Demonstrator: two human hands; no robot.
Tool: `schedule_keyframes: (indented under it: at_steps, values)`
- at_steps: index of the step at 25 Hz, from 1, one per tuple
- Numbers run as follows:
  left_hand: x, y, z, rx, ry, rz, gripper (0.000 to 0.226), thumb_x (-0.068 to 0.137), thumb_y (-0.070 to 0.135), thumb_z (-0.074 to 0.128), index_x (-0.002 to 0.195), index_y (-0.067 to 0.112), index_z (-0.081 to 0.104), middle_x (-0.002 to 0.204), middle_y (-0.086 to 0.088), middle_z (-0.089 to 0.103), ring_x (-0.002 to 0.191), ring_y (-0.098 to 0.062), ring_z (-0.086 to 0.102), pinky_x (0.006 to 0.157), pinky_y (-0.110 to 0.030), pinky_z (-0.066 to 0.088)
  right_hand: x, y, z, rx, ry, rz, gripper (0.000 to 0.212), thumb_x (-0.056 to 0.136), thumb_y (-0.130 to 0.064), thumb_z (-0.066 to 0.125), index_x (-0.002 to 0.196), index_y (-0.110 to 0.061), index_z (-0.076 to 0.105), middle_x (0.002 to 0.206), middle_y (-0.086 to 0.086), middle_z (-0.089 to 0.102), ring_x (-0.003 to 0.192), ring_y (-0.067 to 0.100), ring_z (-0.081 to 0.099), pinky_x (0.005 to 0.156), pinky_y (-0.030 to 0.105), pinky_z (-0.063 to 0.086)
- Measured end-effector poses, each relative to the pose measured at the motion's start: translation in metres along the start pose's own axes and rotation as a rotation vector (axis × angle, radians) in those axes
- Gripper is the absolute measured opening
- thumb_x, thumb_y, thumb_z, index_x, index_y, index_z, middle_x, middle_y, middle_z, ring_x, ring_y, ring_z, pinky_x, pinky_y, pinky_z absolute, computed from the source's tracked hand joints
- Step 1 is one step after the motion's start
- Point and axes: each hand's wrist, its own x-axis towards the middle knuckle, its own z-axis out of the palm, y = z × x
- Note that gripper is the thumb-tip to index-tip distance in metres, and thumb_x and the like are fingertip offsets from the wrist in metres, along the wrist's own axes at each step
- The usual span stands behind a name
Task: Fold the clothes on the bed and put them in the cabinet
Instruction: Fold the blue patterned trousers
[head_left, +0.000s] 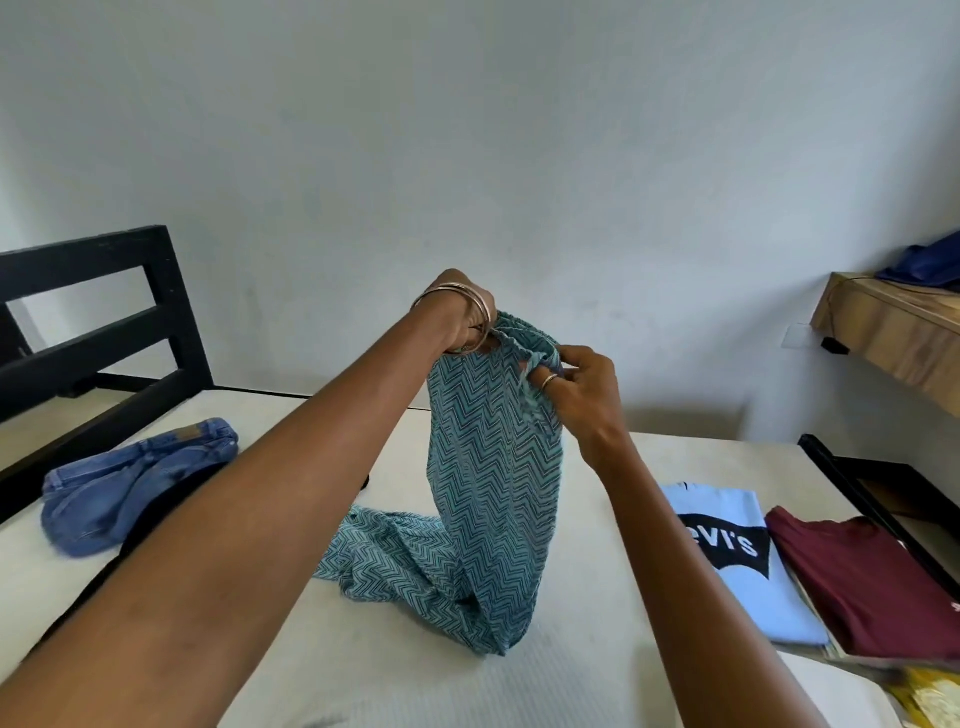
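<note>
Above bed (597, 519): garment (493, 493) (zigzag) between hands (524, 345)

I read one mark only: "evi's", white on black, on the folded light-blue T-shirt (743, 561); first letter hidden.

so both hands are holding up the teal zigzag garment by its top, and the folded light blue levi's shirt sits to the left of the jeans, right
Not quite. The head view shows the folded light blue Levi's shirt on the right side of the bed, beside the maroon shirt; the jeans lie far left. Left hand and right hand do hold the teal zigzag garment by its top.
</note>
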Motion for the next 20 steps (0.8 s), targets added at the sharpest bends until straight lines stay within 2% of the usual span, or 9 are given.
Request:
schedule_keyframes:
  at_steps: [3,6,9,10,12,14,16,18,20]
  values:
    - [0.013,-0.007,0.006,-0.005,0.121,0.024,0.015,0.072,-0.002,0.063,0.077,0.008,0.053,0.079,-0.013,0.052,0.067,-0.025,0.052,0.061,-0.034,0.048,0.001,0.0,0.005,0.035,0.047,-0.009,0.034,0.068,-0.04,0.08,0.09,-0.014,0.078,0.092,0.017,0.073,0.076,0.021,0.071,0.066,0.044,0.06]
    - [0.014,-0.005,0.001,0.055,0.078,0.071,0.015,0.077,0.007,0.067,0.085,0.009,0.055,0.104,-0.015,0.062,0.095,-0.032,0.064,0.085,-0.042,0.055,0.007,-0.006,0.002,0.19,0.063,0.016,0.006,0.079,-0.009,0.076,0.083,-0.011,0.078,0.083,0.022,0.073,0.069,0.022,0.062,0.066,0.043,0.053]
    - [-0.001,-0.002,-0.006,0.392,0.135,0.152,0.052,0.083,0.04,0.07,0.118,0.004,0.056,0.134,-0.012,0.048,0.123,-0.031,0.049,0.106,-0.044,0.04,0.013,-0.02,-0.006,0.106,0.063,-0.03,0.022,0.076,0.005,0.074,0.086,-0.014,0.077,0.083,0.018,0.074,0.068,0.022,0.065,0.071,0.049,0.059]
    - [-0.007,-0.002,-0.007,0.515,0.134,0.269,0.067,0.083,0.056,0.062,0.129,0.007,0.053,0.145,-0.016,0.039,0.133,-0.032,0.039,0.11,-0.044,0.033,0.015,-0.027,-0.008,0.035,0.068,-0.08,0.027,0.074,0.006,0.073,0.085,-0.018,0.076,0.082,0.014,0.074,0.066,0.018,0.065,0.069,0.047,0.061]
    - [-0.017,-0.002,-0.008,0.631,-0.034,0.588,0.09,0.074,0.081,0.044,0.145,0.027,0.038,0.157,-0.011,0.025,0.144,-0.032,0.021,0.115,-0.049,0.023,0.02,-0.045,-0.011,-0.071,0.026,-0.205,0.035,0.073,0.007,0.07,0.091,-0.022,0.07,0.082,0.005,0.073,0.063,0.011,0.065,0.062,0.036,0.058]
    - [-0.016,-0.005,-0.011,0.511,-0.234,0.816,0.101,0.064,0.091,0.04,0.147,0.034,0.033,0.148,-0.003,0.044,0.136,-0.024,0.039,0.108,-0.04,0.034,0.024,-0.063,-0.017,-0.063,-0.045,-0.273,0.044,0.071,0.007,0.068,0.101,-0.024,0.059,0.084,0.004,0.072,0.066,0.013,0.064,0.06,0.032,0.055]
    - [-0.007,-0.003,-0.019,0.384,-0.281,0.849,0.093,0.065,0.084,0.051,0.136,0.023,0.049,0.126,0.0,0.06,0.115,-0.017,0.057,0.094,-0.029,0.045,0.029,-0.074,-0.024,0.044,-0.068,-0.284,0.05,0.07,0.006,0.068,0.106,-0.025,0.051,0.086,0.006,0.069,0.073,0.018,0.064,0.062,0.035,0.056]
    - [-0.012,0.008,-0.021,0.465,-0.236,0.891,0.06,0.074,0.063,0.06,0.11,0.016,0.062,0.097,0.001,0.065,0.088,-0.014,0.06,0.076,-0.028,0.045,0.028,-0.079,-0.029,0.231,-0.042,-0.269,0.048,0.077,0.008,0.068,0.111,-0.021,0.05,0.092,0.011,0.067,0.079,0.022,0.065,0.067,0.036,0.057]
    - [-0.013,0.018,-0.019,0.58,-0.015,0.978,0.031,0.083,0.04,0.063,0.096,0.012,0.066,0.083,-0.003,0.063,0.079,-0.021,0.057,0.071,-0.032,0.039,0.023,-0.068,-0.029,0.512,-0.096,-0.183,0.042,0.084,0.006,0.064,0.115,-0.018,0.049,0.097,0.012,0.065,0.082,0.022,0.065,0.068,0.035,0.056]
